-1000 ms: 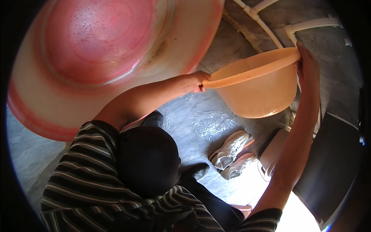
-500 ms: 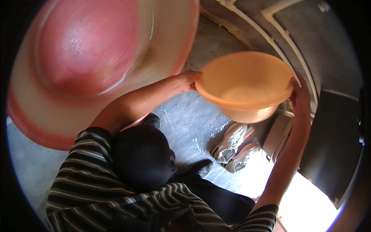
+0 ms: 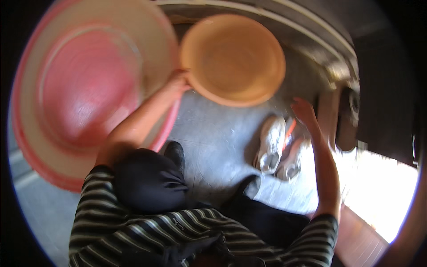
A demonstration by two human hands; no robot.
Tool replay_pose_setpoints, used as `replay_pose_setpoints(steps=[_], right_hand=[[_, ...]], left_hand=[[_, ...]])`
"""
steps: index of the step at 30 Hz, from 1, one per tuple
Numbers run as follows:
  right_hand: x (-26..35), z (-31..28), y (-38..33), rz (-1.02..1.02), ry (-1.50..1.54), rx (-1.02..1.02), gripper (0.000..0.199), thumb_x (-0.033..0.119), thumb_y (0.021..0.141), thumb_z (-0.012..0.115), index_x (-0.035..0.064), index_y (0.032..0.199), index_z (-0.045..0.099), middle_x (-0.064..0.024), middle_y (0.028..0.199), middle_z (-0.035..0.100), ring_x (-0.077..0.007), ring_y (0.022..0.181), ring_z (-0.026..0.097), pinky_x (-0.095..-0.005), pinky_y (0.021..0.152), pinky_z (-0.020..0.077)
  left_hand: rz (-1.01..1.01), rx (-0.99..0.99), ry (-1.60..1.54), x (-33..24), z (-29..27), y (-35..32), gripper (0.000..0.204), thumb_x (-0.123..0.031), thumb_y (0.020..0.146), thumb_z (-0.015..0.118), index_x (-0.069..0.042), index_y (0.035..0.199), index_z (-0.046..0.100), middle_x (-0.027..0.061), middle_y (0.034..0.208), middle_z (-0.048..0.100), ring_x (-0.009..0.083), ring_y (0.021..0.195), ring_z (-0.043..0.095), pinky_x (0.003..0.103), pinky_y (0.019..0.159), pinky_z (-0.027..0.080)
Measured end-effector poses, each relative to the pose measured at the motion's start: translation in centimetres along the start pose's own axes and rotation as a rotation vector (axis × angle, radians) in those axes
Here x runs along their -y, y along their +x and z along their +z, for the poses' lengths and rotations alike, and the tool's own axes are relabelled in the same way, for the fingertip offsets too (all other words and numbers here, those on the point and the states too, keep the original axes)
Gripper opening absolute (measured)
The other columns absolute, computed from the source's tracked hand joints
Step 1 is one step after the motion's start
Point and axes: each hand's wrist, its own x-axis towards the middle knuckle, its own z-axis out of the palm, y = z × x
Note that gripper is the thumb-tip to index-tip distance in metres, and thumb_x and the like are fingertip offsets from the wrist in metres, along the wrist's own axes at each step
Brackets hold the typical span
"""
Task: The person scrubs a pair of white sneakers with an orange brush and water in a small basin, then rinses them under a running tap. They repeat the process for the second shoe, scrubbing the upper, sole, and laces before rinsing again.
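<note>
With its fingers closed on the lower left rim, my left hand (image 3: pixel 180 81) holds an orange plastic basin (image 3: pixel 233 60). The basin's hollow faces me and nothing shows inside it. My right hand (image 3: pixel 304 111) is apart from the basin, below and to the right of it. That hand is blurred, its fingers look loosely spread, and it holds nothing. Under it on the floor stand light-coloured sneakers (image 3: pixel 272 144) with an orange strip beside them. Left of the basin, a big pink and cream tub (image 3: pixel 158 58) passes behind my left forearm.
Pale pipes (image 3: pixel 267 20) run along the wall base at the far side. A dark panel (image 3: pixel 386 98) stands at the right, near a brownish upright object (image 3: pixel 327 111). Grey floor (image 3: pixel 207 142) lies between my black shoes and the basin. Bright light falls at the lower right.
My right hand has let go of the basin's rim and dropped toward the sneakers. Held by my left hand, the basin has moved up and left in view and tipped to face me.
</note>
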Motion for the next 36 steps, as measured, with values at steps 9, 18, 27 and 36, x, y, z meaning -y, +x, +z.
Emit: replay_pose_setpoints(steps=[9,18,27,36], right_hand=[[-0.3,-5.0,-21.1,0.78,-0.057,0.508,0.053,0.044,0.101,0.062,-0.0019,0.078,0.075,-0.014,0.065,0.072,-0.0195,0.053,0.071,-0.0298,0.054,0.0589],[7.0,7.9,-25.1,0.86,-0.259,-0.036,0.134,0.08,0.07,0.073,-0.0196,0.146,0.029,-0.0371,0.138,0.052,-0.0441,0.12,0.063,-0.0449,0.099,0.0522],[7.2,3.6,-24.9,0.666,-0.062,-0.062,0.028,0.021,0.083,0.065,0.0077,0.107,0.067,-0.0215,0.103,0.071,-0.0428,0.093,0.068,-0.0517,0.082,0.0537],[20.9,-14.4,-13.0,0.38,0.175,-0.114,0.025,0.016,0.079,0.066,-0.0003,0.098,0.064,-0.0201,0.081,0.065,-0.0367,0.073,0.065,-0.0452,0.07,0.0498]], left_hand=[[0.148,-0.259,0.516,-11.5,-1.8,1.0,0.038,-0.025,0.096,0.069,-0.009,0.13,0.061,0.0023,0.115,0.064,0.0159,0.103,0.061,0.032,0.093,0.049],[0.187,0.265,0.749,-9.2,15.4,-1.8,0.037,-0.022,0.099,0.065,-0.006,0.131,0.061,0.0044,0.121,0.065,0.0135,0.11,0.063,0.03,0.097,0.05],[0.712,0.2,1.13,-12.1,19.1,1.1,0.031,-0.012,0.097,0.064,-0.003,0.127,0.061,0.0103,0.123,0.062,0.0202,0.118,0.061,0.033,0.094,0.053],[1.675,-0.303,1.23,-25.9,22.8,0.1,0.037,-0.009,0.092,0.063,-0.007,0.129,0.06,0.0169,0.127,0.057,0.0377,0.117,0.058,0.045,0.099,0.049]])
